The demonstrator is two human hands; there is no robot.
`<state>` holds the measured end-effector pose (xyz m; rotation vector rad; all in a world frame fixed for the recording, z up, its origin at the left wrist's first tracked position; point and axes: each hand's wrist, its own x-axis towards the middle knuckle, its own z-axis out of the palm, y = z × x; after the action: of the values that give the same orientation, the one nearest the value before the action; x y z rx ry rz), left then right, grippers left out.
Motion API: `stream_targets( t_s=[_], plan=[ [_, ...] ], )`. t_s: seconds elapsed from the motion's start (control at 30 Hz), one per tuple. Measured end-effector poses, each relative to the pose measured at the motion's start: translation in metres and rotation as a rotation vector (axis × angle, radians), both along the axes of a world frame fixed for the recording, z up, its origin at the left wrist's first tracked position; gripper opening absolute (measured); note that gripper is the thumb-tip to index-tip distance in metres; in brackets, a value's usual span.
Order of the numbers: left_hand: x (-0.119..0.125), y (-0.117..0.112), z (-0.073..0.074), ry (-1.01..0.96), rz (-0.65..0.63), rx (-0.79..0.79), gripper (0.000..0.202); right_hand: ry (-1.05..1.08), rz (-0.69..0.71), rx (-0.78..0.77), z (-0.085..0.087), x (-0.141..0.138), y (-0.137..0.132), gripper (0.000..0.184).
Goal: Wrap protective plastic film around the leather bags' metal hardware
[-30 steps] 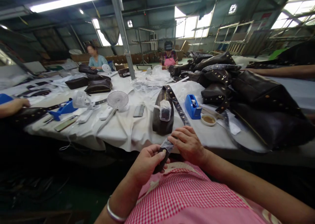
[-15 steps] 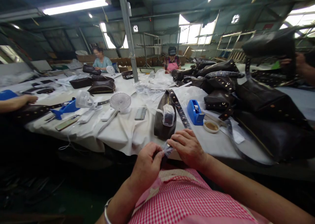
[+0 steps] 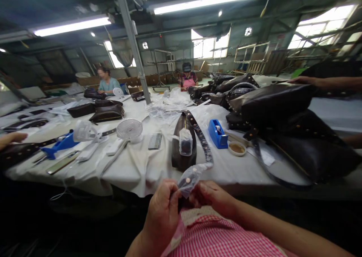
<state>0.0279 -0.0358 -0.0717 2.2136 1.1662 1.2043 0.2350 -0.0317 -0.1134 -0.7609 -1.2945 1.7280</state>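
Observation:
A dark brown leather handbag stands on the table in front of me, with a small plastic-wrapped packet on its front. From its top a studded bag strap curves right and down to my hands, its near part covered in clear plastic film. My left hand pinches the wrapped strap at the table's front edge, thumb against fingers. On the strap's other side my right hand is closed, its fingers curled at the film's lower edge; the fingertips are partly hidden.
A blue tape dispenser and a round dish sit right of the handbag. Brown bags pile up farther right, where a co-worker's hand rests. Leftward are a phone, fans and another blue dispenser.
My right hand has dropped from atop the strap to beside its lower end. More film-covered strap shows above my hands. At right, a co-worker's bag has come down onto the pile.

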Motion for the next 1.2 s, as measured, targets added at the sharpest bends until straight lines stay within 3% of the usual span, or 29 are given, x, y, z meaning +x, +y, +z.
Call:
stream_targets(
  t_s=[0.1,0.2,0.3,0.43,0.57,0.67,0.77,0.83,0.93,1.0,1.1,1.2],
  plan=[
    [0.004,-0.001,-0.005,0.044,-0.142,-0.039,0.014,0.396,-0.006,-0.273,0.0,-0.003,0.004,0.053],
    [0.004,-0.003,-0.012,0.168,-0.303,-0.079,0.014,0.426,-0.104,-0.344,0.008,-0.002,0.009,0.042],
    [0.0,-0.006,-0.015,0.234,-0.388,-0.143,0.016,0.35,-0.103,-0.334,0.011,0.002,0.009,0.039],
    [-0.011,-0.008,-0.004,0.227,-0.467,-0.279,0.015,0.221,-0.031,-0.193,0.008,0.007,0.005,0.037],
    [-0.019,0.0,0.012,0.188,-0.445,-0.442,0.019,0.154,0.015,0.104,0.016,0.009,0.004,0.034],
    [-0.01,0.007,0.021,0.014,-0.374,-0.489,0.036,0.128,0.045,0.278,0.027,0.007,0.004,0.032],
    [0.012,0.006,0.024,-0.1,-0.443,-0.603,0.044,0.07,0.075,0.343,0.034,0.005,0.002,0.038],
    [0.025,0.0,0.023,-0.14,-0.453,-0.735,0.045,0.074,0.092,0.286,0.034,0.005,0.0,0.05],
    [0.031,-0.01,0.021,-0.085,-0.344,-0.844,0.037,0.199,0.143,0.096,0.029,0.005,-0.006,0.053],
    [0.027,-0.015,0.021,0.02,-0.327,-0.763,0.028,0.359,0.121,-0.101,0.023,0.004,-0.008,0.052],
    [0.019,-0.02,0.025,0.159,-0.428,-0.657,0.02,0.57,-0.012,-0.416,0.02,0.005,-0.002,0.056],
    [0.018,-0.025,0.031,0.213,-0.493,-0.645,0.017,0.646,-0.143,-0.546,0.034,0.011,0.018,0.054]
  ],
)
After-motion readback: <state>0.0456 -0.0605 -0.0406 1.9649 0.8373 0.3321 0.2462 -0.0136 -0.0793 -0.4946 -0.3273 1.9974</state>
